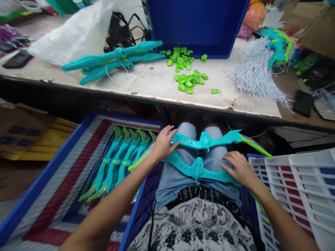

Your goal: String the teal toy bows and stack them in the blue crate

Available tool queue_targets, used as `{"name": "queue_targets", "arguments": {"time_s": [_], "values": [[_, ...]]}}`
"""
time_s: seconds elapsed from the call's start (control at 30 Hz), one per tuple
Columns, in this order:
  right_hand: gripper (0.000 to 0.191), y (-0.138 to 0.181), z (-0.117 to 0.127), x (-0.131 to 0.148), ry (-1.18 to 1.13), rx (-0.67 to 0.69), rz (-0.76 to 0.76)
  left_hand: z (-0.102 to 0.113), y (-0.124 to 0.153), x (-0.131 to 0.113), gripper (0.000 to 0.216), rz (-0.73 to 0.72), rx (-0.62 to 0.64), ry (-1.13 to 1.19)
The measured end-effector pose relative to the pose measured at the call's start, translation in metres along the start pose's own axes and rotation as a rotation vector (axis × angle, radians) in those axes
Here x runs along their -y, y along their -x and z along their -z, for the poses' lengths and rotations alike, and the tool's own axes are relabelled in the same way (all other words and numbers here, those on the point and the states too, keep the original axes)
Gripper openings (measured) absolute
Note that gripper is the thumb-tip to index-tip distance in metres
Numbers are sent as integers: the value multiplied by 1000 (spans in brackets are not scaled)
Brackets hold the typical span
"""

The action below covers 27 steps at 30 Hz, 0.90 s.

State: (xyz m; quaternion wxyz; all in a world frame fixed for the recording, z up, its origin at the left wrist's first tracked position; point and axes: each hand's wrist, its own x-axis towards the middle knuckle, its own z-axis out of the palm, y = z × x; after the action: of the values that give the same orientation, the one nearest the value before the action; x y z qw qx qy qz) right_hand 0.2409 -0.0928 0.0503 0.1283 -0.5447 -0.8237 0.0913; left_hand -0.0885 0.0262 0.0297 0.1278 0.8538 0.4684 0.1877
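Two teal toy bows with green tips lie across my lap, the upper bow [205, 140] nearer my knees and the lower bow [198, 169] closer to my waist. My left hand [164, 142] is closed around the left end of the upper bow, thumb below and fingers above. Over the right part of the lower bow is my right hand [238, 167], open, with its fingers apart and the thumb at the bow's edge. The palm side of that hand is hidden.
A blue crate [90, 122] at left holds several bows [115, 162]. A white basket [298, 174] stands at right. On the bench [151, 82] are loose green pieces [190, 82], stacked bows [123, 53], a blue bin [193, 28] and white cords [253, 73].
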Motion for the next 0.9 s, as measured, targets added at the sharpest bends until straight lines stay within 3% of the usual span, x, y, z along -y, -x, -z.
{"name": "queue_targets", "arguments": {"time_s": [0.1, 0.23, 0.33, 0.53, 0.6, 0.7, 0.83, 0.9], "values": [[36, -34, -14, -3, 29, -114, -11, -5, 20, -28, 33, -38, -44, -35], [66, -73, -38, -8, 76, -47, 24, -20, 47, -57, 34, -108, 224, -109], [67, -92, -53, -7, 71, 32, 25, -32, 55, -73, 31, -76, 360, -120], [67, -107, -68, 18, 86, 14, 5, -47, 42, -101, 31, 67, 519, -57], [65, -115, -62, 18, 79, 30, 57, -47, 36, -103, 34, 99, 580, -28], [44, -145, -32, -2, 37, -44, 97, -42, 27, -100, 42, 131, 710, 2], [34, -216, 19, -51, 121, -305, -98, -37, 17, -104, 47, 220, 792, 22], [34, -251, 34, -71, 165, -295, -188, -38, 15, -114, 46, 278, 803, 53]]}}
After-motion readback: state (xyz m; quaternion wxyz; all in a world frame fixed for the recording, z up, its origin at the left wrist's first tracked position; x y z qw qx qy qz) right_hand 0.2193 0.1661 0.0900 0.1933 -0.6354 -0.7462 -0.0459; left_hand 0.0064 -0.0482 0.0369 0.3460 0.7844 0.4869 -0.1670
